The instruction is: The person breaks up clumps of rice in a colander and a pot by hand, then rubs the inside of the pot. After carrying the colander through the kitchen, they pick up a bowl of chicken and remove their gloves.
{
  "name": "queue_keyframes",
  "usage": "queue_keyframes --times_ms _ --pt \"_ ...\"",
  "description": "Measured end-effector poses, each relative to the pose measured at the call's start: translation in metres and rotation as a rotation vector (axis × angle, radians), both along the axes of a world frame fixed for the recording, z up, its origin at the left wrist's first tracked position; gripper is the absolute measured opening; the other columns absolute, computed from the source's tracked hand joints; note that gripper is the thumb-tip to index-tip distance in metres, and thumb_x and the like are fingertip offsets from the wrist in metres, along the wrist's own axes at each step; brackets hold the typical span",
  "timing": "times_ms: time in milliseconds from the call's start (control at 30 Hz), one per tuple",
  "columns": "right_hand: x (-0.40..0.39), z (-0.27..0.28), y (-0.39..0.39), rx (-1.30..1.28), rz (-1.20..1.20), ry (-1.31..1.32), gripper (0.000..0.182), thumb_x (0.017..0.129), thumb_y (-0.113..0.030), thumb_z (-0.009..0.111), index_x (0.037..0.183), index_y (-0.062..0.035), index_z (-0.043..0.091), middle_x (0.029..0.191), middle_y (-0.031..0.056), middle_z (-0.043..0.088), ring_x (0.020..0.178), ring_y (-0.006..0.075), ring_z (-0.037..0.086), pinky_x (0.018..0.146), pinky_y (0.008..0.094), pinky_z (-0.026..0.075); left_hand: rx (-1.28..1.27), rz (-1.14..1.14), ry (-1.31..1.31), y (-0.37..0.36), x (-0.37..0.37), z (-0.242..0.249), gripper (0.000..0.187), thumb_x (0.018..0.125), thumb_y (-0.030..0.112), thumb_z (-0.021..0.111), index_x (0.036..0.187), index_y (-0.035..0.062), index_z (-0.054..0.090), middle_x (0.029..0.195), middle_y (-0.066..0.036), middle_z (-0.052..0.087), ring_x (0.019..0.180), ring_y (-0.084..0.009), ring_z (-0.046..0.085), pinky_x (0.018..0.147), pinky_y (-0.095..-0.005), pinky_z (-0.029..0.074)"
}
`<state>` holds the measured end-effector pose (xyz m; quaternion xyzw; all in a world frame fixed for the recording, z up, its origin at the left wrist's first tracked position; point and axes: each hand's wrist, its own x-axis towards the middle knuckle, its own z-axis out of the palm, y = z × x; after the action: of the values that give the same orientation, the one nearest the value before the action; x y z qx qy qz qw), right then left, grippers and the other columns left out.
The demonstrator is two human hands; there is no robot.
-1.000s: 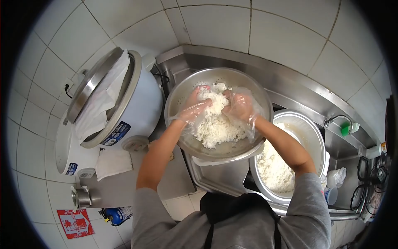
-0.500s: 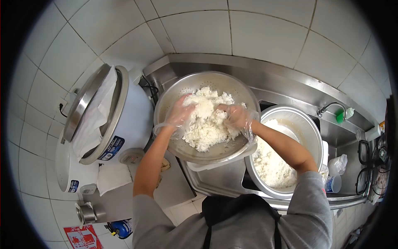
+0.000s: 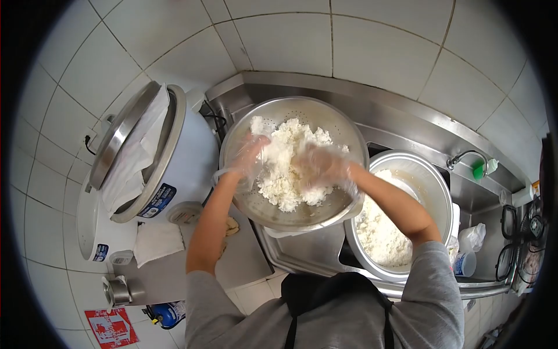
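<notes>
A wide steel colander (image 3: 273, 216) with small holes near its rim holds a mound of white cooked rice (image 3: 290, 131). Both of my hands are inside it, wearing loose clear plastic gloves. At the left side of the mound, my left hand (image 3: 249, 156) touches the rice; blur hides its fingers. A small clump of rice sits just above that hand. Over the right part of the mound is my right hand (image 3: 326, 166), smeared by motion, so its fingers cannot be made out. Under the colander, part of a white support shows.
To the right, a large metal pot (image 3: 446, 200) holds more rice over the sink. A big rice cooker (image 3: 195, 157) with a tilted lid (image 3: 125, 145) and cloth stands left. A folded white cloth (image 3: 158, 243) lies on the counter. A faucet (image 3: 465, 156) is at the right.
My hands have shifted within the colander, and the right one now moves fast. The rice mound has been spread a little, with a clump now at its upper left. The view has tilted slightly.
</notes>
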<state>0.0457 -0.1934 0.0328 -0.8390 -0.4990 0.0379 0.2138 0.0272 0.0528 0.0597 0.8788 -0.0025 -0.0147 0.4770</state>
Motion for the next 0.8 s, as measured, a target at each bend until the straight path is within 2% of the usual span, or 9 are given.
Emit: queue_keyframes --times_ms 133,267,300,367,467,533,667,733,800 --pt "-0.039 -0.029 0.021 -0.339 -0.119 -0.200 0.041 0.074 -0.020 0.061 0.113 -0.0104 0.053 0.121 0.0213 0.044 0.097 0.0314 0.055 0.081 0.0347 0.047 -0.238 -0.065 -0.105 -0.008 -0.003 0.011 0.062 0.079 0.024 0.064 0.130 0.0045 0.035 0.109 -0.008 0.052 0.099 -0.0164 0.048 0.083 -0.0300 0.042" --pt "-0.047 -0.007 0.021 -0.410 -0.077 -0.008 0.050 0.067 -0.012 0.062 0.116 -0.0094 0.051 0.117 0.0193 0.048 0.097 0.0309 0.054 0.079 0.0342 0.046 -0.294 -0.016 0.074 -0.006 -0.004 0.007 0.068 0.080 0.033 0.062 0.133 0.0048 0.030 0.110 -0.007 0.052 0.092 -0.0142 0.051 0.072 -0.0278 0.047" --pt "-0.045 -0.011 0.017 -0.410 -0.081 -0.005 0.050 0.067 -0.012 0.062 0.116 -0.0094 0.051 0.117 0.0193 0.048 0.097 0.0309 0.054 0.079 0.0342 0.046 -0.098 0.017 -0.001 -0.002 0.000 0.003 0.065 0.080 0.035 0.061 0.130 0.0035 0.034 0.103 -0.009 0.054 0.085 -0.0140 0.053 0.068 -0.0279 0.047" --pt "-0.038 -0.020 0.006 -0.002 -0.062 0.104 0.050 0.067 -0.009 0.062 0.116 -0.0085 0.051 0.108 0.0196 0.054 0.093 0.0300 0.056 0.076 0.0357 0.047 0.097 0.051 -0.074 0.004 0.003 -0.009 0.063 0.081 0.037 0.060 0.128 0.0021 0.038 0.096 -0.010 0.057 0.079 -0.0138 0.055 0.063 -0.0280 0.047" --pt "-0.028 -0.006 -0.001 0.102 -0.246 0.251 0.046 0.068 -0.016 0.063 0.112 -0.0104 0.052 0.095 0.0179 0.060 0.087 0.0312 0.059 0.072 0.0390 0.047 0.297 0.091 -0.185 -0.005 -0.004 0.009 0.055 0.080 0.039 0.060 0.117 -0.0005 0.048 0.077 -0.014 0.060 0.067 -0.0184 0.056 0.062 -0.0309 0.046" --pt "-0.018 0.010 -0.001 0.074 -0.335 0.280 0.047 0.068 -0.019 0.066 0.113 -0.0127 0.052 0.088 0.0167 0.061 0.087 0.0315 0.059 0.073 0.0400 0.047 0.397 0.063 0.044 -0.011 -0.006 0.023 0.044 0.079 0.038 0.058 0.109 0.0067 0.056 0.106 -0.019 0.058 0.094 -0.0279 0.056 0.078 -0.0343 0.044" --pt "0.001 0.017 0.000 0.075 -0.371 0.028 0.051 0.066 -0.028 0.070 0.112 -0.0148 0.054 0.083 0.0150 0.063 0.081 0.0302 0.061 0.069 0.0398 0.047 0.641 -0.023 0.110 -0.015 -0.002 0.017 0.046 0.076 0.045 0.057 0.104 0.0079 0.059 0.111 -0.018 0.056 0.098 -0.0303 0.055 0.083 -0.0342 0.042" --pt "-0.002 0.038 0.001 -0.129 -0.423 -0.153 0.049 0.067 -0.033 0.068 0.111 -0.0153 0.055 0.082 0.0142 0.063 0.081 0.0284 0.061 0.070 0.0372 0.047 0.837 -0.295 -0.300 -0.009 0.001 0.002 0.058 0.074 0.051 0.058 0.117 0.0128 0.054 0.114 -0.015 0.055 0.105 -0.0301 0.050 0.089 -0.0376 0.039" --pt "0.006 0.041 0.008 -0.233 -0.406 -0.049 0.059 0.065 -0.039 0.069 0.116 -0.0167 0.052 0.091 0.0158 0.061 0.086 0.0291 0.060 0.074 0.0374 0.047 0.962 -0.376 -0.101 -0.020 -0.003 0.005 0.070 0.070 0.054 0.059 0.123 0.0101 0.046 0.123 -0.016 0.045 0.115 -0.0318 0.040 0.095 -0.0380 0.033"
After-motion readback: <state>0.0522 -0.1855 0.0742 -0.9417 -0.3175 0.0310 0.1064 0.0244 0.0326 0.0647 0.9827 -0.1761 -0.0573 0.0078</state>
